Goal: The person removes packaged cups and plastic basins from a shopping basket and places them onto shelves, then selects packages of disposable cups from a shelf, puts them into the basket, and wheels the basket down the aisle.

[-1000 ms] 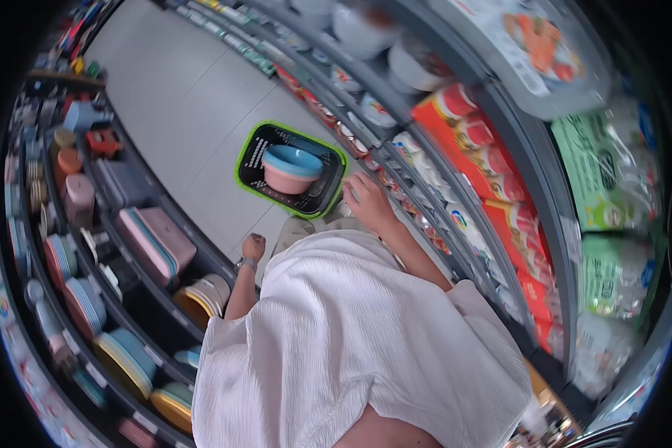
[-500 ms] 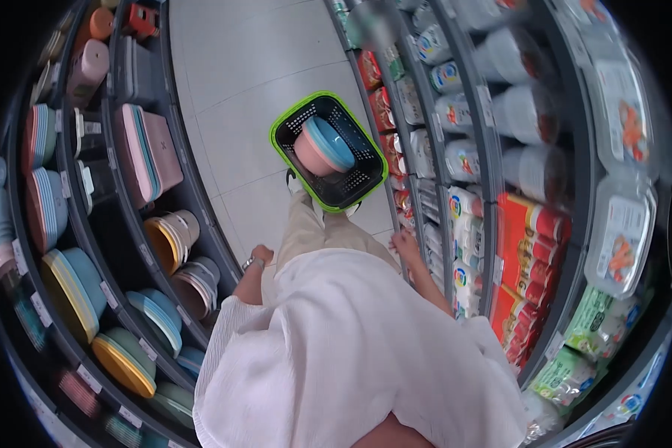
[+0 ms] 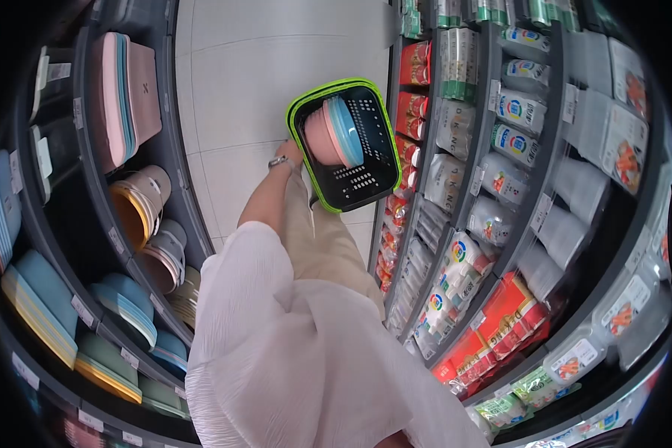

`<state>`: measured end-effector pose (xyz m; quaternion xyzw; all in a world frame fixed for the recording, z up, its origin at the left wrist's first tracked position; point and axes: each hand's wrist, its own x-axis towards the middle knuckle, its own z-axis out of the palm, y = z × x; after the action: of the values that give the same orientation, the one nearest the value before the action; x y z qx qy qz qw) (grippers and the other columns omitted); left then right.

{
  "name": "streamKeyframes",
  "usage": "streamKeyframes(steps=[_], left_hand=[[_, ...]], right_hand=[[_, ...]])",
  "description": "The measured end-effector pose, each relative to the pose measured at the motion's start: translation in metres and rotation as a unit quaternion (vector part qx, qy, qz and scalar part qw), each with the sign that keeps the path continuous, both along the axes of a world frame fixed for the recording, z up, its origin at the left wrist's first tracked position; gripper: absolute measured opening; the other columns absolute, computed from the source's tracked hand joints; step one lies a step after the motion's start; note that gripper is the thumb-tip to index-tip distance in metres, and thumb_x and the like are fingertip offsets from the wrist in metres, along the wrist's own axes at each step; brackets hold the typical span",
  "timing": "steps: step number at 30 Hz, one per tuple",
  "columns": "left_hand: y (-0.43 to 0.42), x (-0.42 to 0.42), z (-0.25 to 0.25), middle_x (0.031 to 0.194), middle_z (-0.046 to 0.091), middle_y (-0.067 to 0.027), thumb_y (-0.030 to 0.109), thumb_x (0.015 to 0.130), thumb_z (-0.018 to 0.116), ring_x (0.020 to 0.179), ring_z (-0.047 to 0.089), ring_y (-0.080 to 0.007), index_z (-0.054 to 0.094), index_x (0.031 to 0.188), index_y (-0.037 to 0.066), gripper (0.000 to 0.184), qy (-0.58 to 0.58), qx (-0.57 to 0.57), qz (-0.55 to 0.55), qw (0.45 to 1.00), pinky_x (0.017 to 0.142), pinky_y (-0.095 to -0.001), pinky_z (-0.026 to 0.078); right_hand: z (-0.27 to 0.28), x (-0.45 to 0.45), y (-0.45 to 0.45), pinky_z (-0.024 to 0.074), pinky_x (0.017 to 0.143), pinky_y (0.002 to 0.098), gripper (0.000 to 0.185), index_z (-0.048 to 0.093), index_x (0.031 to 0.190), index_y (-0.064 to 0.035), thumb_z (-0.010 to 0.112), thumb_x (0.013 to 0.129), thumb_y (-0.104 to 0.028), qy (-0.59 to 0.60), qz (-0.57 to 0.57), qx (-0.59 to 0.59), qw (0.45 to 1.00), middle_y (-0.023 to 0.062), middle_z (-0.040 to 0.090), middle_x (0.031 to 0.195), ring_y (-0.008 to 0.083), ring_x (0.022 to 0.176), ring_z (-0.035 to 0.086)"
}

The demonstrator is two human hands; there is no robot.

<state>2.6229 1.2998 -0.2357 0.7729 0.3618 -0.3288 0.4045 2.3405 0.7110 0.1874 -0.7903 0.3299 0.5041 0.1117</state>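
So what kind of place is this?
Looks like a store aisle, probably housewares: shelves with price tags on both sides, rows of packaged red goods, and a green-rimmed shopping basket holding pink and blue basins.

Fairly bright, cool, diffuse light covers the scene, its source outside the frame. The pale floor [image 3: 235,89] is evenly lit, and the white shirt [image 3: 306,358] keeps its soft creases. Shadow deepens inside the left shelves [image 3: 173,127]. Small glints mark the clear packaging [image 3: 575,358] at lower right. The basket [image 3: 390,138] at upper centre is reasonably sharp; the lower-left edge is softer. Wide-angle distortion bows the shelves, and black vignetting closes the corners.
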Motion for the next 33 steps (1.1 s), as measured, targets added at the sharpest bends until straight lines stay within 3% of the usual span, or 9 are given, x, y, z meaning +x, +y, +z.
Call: streamKeyframes(steps=[13,20,22,24,26,29,30,31,33], left_hand=[[0.018,0.100,-0.078,0.130,0.055,-0.0296,0.011,0.084,0.069,0.122,0.057,-0.0437,0.044,0.130,-0.003,0.054,-0.015,0.123,0.071,0.990,0.106,-0.0485,0.048],[0.037,0.098,-0.096,0.118,0.064,-0.0230,0.022,0.080,0.075,0.115,0.062,-0.0400,0.059,0.122,0.002,0.049,0.018,0.105,0.140,0.984,0.102,-0.0471,0.050],[0.046,0.100,-0.072,0.107,0.072,-0.0192,0.031,0.077,0.080,0.102,0.069,-0.0364,0.070,0.105,0.003,0.041,0.012,-0.092,0.146,0.985,0.093,-0.0444,0.054],[0.024,0.087,-0.059,0.084,0.072,-0.0162,0.033,0.075,0.082,0.082,0.071,-0.0263,0.072,0.093,0.002,0.038,-0.117,-0.057,0.253,0.959,0.074,-0.0393,0.055],[0.016,0.076,-0.015,0.085,0.072,-0.0157,0.036,0.076,0.083,0.080,0.069,-0.0222,0.073,0.090,0.000,0.041,-0.236,-0.049,0.240,0.940,0.074,-0.0380,0.054],[0.007,0.059,0.095,0.087,0.073,-0.0166,0.033,0.083,0.079,0.082,0.070,-0.0223,0.074,0.095,0.000,0.035,-0.318,-0.104,0.162,0.928,0.076,-0.0403,0.054],[-0.010,0.046,0.092,0.089,0.074,-0.0184,0.033,0.086,0.076,0.081,0.071,-0.0220,0.075,0.102,0.002,0.035,-0.376,-0.098,0.171,0.905,0.075,-0.0411,0.055],[-0.025,0.031,0.089,0.091,0.075,-0.0200,0.033,0.087,0.074,0.082,0.074,-0.0241,0.075,0.107,0.004,0.036,-0.318,-0.070,0.134,0.936,0.075,-0.0409,0.056],[-0.040,0.017,0.190,0.090,0.074,-0.0211,0.039,0.085,0.073,0.085,0.073,-0.0379,0.077,0.097,0.005,0.036,-0.346,-0.112,0.095,0.927,0.080,-0.0446,0.057]], right_hand=[[0.037,0.004,0.070,0.0522,0.063,0.0433,0.033,0.071,0.083,-0.0050,0.062,0.091,-0.035,0.062,-0.060,-0.078,0.993,0.0141,0.068,0.073,0.0281,0.067,0.068],[0.030,0.010,0.069,0.0523,0.065,0.0453,0.033,0.071,0.083,-0.0048,0.063,0.090,-0.036,0.056,-0.057,-0.079,0.994,0.0160,0.069,0.076,0.0309,0.070,0.069],[0.027,0.015,0.063,0.0523,0.066,0.0458,0.033,0.071,0.084,-0.0047,0.063,0.089,-0.037,0.047,-0.045,-0.066,0.996,0.0165,0.069,0.078,0.0317,0.071,0.069],[0.015,0.026,0.059,0.0523,0.067,0.0464,0.034,0.071,0.084,-0.0047,0.063,0.089,-0.037,0.028,-0.021,-0.044,0.998,0.0171,0.070,0.079,0.0325,0.072,0.069],[-0.003,0.052,0.059,0.0523,0.067,0.0469,0.034,0.071,0.084,-0.0046,0.063,0.089,-0.037,-0.007,0.016,-0.016,1.000,0.0176,0.070,0.080,0.0333,0.074,0.069],[-0.033,0.093,0.047,0.0523,0.068,0.0478,0.034,0.071,0.084,-0.0045,0.064,0.088,-0.038,-0.077,0.084,0.026,0.993,0.0184,0.070,0.081,0.0345,0.075,0.070],[-0.047,0.110,0.044,0.0523,0.069,0.0481,0.034,0.071,0.084,-0.0045,0.064,0.088,-0.038,-0.108,0.106,0.041,0.988,0.0187,0.070,0.082,0.0349,0.076,0.070],[-0.061,0.128,0.039,0.0523,0.069,0.0483,0.034,0.071,0.084,-0.0045,0.064,0.088,-0.038,-0.147,0.129,0.057,0.979,0.0189,0.070,0.082,0.0353,0.076,0.070],[-0.081,0.185,0.057,0.0532,0.072,0.0451,0.031,0.069,0.102,-0.0012,0.067,0.090,-0.030,-0.269,0.161,0.082,0.946,0.0159,0.068,0.084,0.0315,0.080,0.069]])
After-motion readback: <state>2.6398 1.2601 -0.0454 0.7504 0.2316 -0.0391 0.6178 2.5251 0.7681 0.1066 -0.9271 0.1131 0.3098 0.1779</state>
